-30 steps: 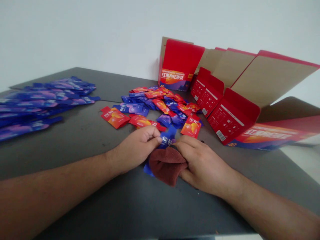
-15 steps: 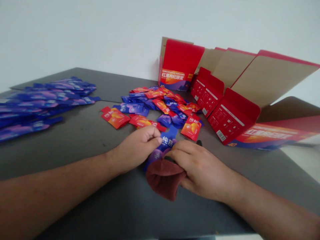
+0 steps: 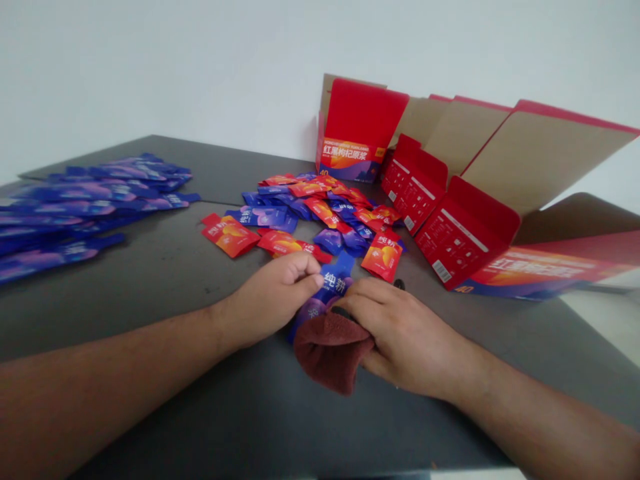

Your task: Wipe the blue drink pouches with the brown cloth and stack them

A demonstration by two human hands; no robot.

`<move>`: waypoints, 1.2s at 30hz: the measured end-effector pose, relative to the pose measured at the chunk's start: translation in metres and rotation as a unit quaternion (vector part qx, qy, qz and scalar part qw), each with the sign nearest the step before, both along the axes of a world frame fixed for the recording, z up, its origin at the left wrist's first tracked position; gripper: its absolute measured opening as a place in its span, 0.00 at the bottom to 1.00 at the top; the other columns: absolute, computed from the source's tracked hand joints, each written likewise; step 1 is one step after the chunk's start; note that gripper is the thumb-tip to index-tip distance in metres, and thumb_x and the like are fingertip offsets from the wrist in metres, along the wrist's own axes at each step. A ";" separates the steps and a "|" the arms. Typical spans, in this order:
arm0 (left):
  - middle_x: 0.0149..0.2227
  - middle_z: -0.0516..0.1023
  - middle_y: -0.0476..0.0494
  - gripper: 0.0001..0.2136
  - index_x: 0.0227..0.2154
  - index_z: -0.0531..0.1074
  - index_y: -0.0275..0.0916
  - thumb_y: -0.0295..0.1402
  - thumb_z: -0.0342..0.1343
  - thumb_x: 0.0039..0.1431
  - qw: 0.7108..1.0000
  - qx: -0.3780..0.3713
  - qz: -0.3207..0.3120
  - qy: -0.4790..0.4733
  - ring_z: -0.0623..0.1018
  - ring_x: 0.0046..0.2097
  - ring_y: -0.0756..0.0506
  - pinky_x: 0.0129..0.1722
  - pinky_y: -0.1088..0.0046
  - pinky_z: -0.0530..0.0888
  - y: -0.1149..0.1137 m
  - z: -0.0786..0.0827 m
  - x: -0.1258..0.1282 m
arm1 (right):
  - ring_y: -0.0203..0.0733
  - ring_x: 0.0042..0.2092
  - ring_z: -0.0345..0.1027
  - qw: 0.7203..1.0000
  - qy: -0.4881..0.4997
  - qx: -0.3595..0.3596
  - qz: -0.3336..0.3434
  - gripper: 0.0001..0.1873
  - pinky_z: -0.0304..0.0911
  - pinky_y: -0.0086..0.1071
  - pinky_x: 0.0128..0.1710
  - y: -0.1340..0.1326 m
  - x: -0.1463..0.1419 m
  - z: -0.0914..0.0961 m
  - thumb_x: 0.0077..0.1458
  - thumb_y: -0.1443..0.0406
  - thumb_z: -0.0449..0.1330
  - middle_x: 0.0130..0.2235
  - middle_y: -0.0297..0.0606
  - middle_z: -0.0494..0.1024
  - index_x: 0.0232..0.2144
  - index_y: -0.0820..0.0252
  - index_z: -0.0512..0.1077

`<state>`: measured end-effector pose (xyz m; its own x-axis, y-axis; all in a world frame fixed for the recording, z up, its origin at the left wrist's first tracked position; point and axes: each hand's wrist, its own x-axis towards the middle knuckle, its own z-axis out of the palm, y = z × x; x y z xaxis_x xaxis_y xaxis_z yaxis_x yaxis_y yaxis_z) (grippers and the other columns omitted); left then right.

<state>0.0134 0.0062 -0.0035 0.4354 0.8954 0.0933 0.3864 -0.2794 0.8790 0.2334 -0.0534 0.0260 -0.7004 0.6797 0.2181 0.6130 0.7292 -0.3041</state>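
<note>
Left hand: fingers pinching the left edge of a blue packet, near its top, probably to keep it steady. Packet sits at desk centre, between both hands. Right hand: fingers clamped on a bunched brown cloth covering the packet's lower end. Black bit there, can't tell what. Mixed pile just beyond, likely for easy reach; long blue packets left, open red boxes right. Dark matte desk, plain pale wall.

The cloth is matt, the sachet seemingly plastic.
</note>
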 end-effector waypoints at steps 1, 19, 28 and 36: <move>0.28 0.70 0.52 0.09 0.31 0.69 0.40 0.37 0.54 0.66 1.000 -0.004 0.002 -0.004 0.68 0.31 0.49 0.31 0.72 0.66 0.000 0.000 0.000 | 0.46 0.47 0.70 1.000 -0.001 0.006 -0.025 0.11 0.67 0.38 0.46 0.001 0.001 0.000 0.59 0.70 0.61 0.44 0.40 0.76 0.45 0.59 0.71; 0.27 0.70 0.53 0.09 0.29 0.68 0.40 0.38 0.54 0.65 0.999 -0.034 0.000 -0.031 0.68 0.29 0.49 0.29 0.72 0.65 0.000 -0.002 0.001 | 0.46 0.44 0.69 0.993 0.014 0.034 -0.108 0.10 0.67 0.37 0.41 0.005 0.004 -0.003 0.55 0.72 0.61 0.42 0.40 0.74 0.39 0.58 0.68; 0.27 0.71 0.52 0.09 0.30 0.69 0.40 0.37 0.54 0.64 0.999 -0.023 0.000 -0.029 0.68 0.30 0.49 0.30 0.72 0.66 0.000 -0.003 0.001 | 0.46 0.46 0.70 0.997 0.005 0.023 -0.075 0.10 0.67 0.38 0.43 0.003 0.004 -0.001 0.57 0.71 0.61 0.43 0.41 0.75 0.42 0.58 0.69; 0.29 0.71 0.52 0.08 0.31 0.70 0.40 0.36 0.54 0.65 1.000 -0.009 -0.002 -0.014 0.69 0.31 0.49 0.31 0.73 0.66 0.000 -0.003 0.001 | 0.46 0.47 0.70 1.000 -0.010 0.009 -0.024 0.13 0.67 0.38 0.45 0.004 0.002 -0.002 0.58 0.70 0.62 0.45 0.40 0.76 0.46 0.58 0.70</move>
